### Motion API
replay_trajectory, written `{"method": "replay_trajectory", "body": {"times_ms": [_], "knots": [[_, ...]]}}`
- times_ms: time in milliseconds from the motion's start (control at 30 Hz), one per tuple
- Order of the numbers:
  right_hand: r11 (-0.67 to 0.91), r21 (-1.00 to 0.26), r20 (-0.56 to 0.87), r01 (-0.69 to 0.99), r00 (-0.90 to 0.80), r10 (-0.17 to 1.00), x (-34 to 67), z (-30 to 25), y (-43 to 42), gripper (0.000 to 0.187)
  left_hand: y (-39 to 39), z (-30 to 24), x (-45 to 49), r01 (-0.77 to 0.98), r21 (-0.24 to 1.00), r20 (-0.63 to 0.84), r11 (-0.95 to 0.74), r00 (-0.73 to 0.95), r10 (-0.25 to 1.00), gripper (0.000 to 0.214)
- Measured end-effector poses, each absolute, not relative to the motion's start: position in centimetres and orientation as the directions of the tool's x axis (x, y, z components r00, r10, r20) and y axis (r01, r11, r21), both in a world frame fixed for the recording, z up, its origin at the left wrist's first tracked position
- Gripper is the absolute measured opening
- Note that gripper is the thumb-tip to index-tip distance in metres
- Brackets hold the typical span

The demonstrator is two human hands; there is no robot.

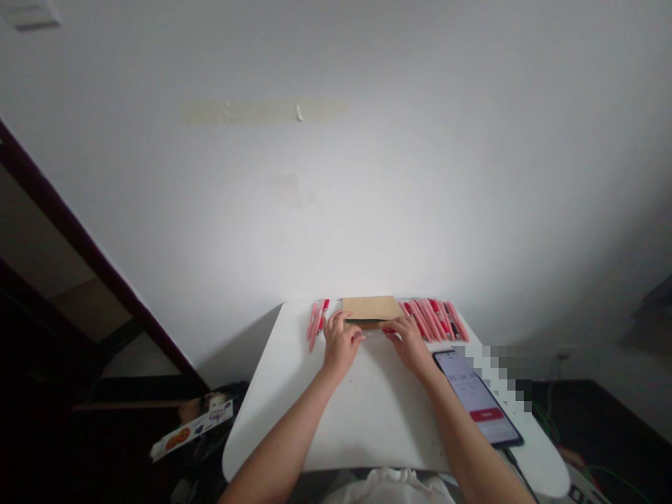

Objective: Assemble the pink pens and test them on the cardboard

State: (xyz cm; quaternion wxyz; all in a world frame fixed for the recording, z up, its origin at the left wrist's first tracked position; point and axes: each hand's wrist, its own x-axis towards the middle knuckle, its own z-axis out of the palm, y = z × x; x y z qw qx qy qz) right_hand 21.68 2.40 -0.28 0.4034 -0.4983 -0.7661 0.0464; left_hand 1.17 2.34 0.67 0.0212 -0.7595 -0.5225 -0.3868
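Observation:
My left hand (342, 343) is closed, its thumb and fingertips pinching the left end of a thin pen (374, 332). My right hand (409, 343) pinches the other end, where a bit of red shows. The pen lies level between both hands, just above or on the table; I cannot tell which. Right behind it is a brown cardboard box (372, 308) with a dark gap along its front. A few pink and red pens (313, 326) lie left of my left hand. Beyond my right hand, several pink, red and dark pens (438, 320) lie side by side.
The white table (367, 420) stands against a pale wall (336, 231). A phone (475, 399) showing a timer lies near its right edge, close to my right forearm. Past the table's left side is a printed carton (194, 430). Cables (549, 420) hang at the right.

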Motion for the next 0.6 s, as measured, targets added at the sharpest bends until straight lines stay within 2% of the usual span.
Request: {"method": "replay_trajectory", "body": {"times_ms": [200,600], "knots": [[0.509,-0.498,0.567,0.701,-0.18,0.804,21.77,-0.64,2.77,0.019,2.74,0.0,1.0,0.819,0.353,0.619,-0.452,0.158,0.77,0.003],[0.534,-0.516,0.603,0.67,-0.159,0.782,21.75,-0.25,2.52,0.019,2.54,0.17,1.13,0.827,0.327,0.613,-0.458,0.183,0.768,0.015]]}}
